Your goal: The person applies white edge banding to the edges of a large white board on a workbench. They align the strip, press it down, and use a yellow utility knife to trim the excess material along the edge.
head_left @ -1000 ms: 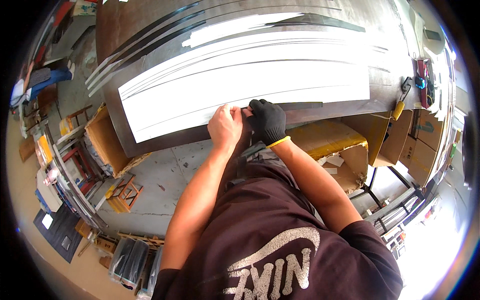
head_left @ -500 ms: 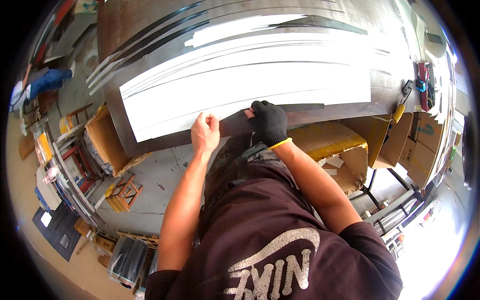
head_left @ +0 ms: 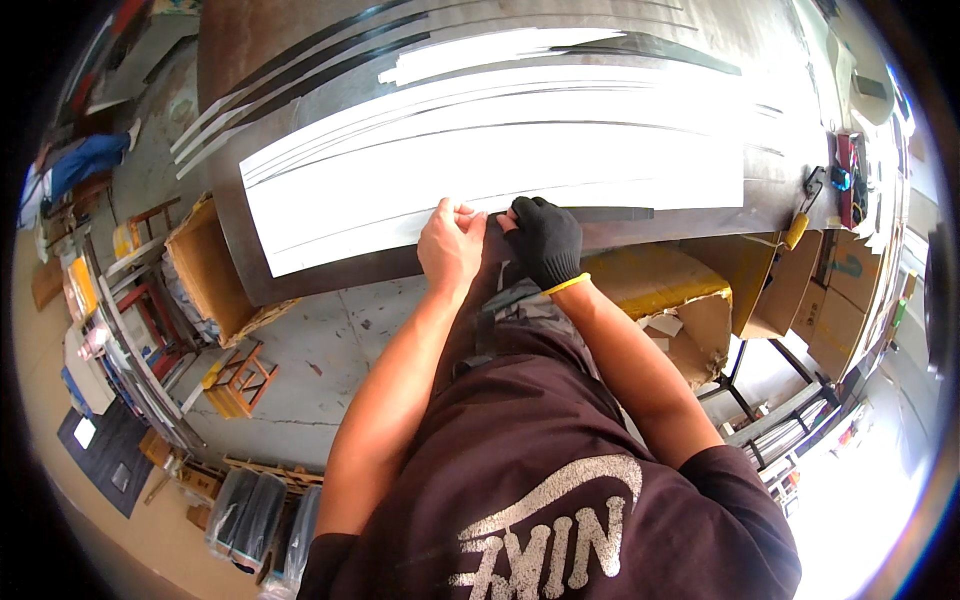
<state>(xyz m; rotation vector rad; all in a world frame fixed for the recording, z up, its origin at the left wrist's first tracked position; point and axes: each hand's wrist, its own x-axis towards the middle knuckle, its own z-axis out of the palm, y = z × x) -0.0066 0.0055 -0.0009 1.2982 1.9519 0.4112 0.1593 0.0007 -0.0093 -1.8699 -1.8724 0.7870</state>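
While dark strips (head_left: 385, 53) lay across the far left of the dark table (head_left: 245, 240) and a yellow-handled roller (head_left: 797, 232) sat at its right edge, the head view also had an open cardboard box (head_left: 710, 335) below. The white sheet (head_left: 500, 155), long, glary, crossed by thin lines, lay along the table's near side. Bare left hand (head_left: 455, 245): fingers bent together; gloved right hand (head_left: 545, 240): curled. Couldn't tell if either gripped anything, tbh.

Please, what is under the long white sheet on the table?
The dark table shows around the white sheet, which seems to lie on it. The left hand and gloved right hand are at the sheet's near edge. Anything directly beneath is hidden.
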